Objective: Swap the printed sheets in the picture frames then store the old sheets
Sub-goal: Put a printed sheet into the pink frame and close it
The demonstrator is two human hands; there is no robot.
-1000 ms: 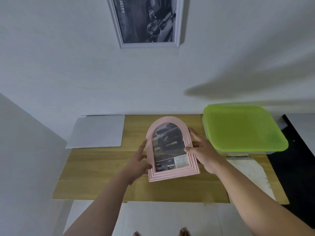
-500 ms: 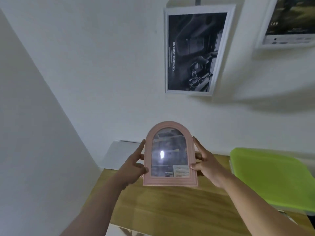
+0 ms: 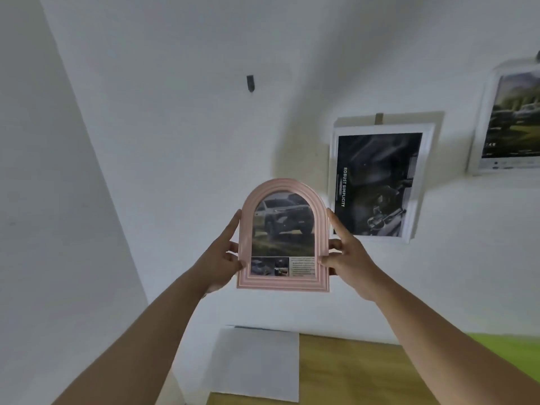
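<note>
Gripping the pink arched picture frame (image 3: 283,235) between left hand (image 3: 222,258) and right hand (image 3: 347,255), I judge rehanging underway; next, catch the dark wall hook (image 3: 250,83).

One head-worn camera faces forward, close to the white wall (image 3: 175,141) above the wooden table (image 3: 365,372).

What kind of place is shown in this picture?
Probably a plain indoor room, perhaps a home or an office: a framed poster and a second framed print hang on the white wall, a wooden table stands below, and the left hand and right hand hold a pink frame.
</note>
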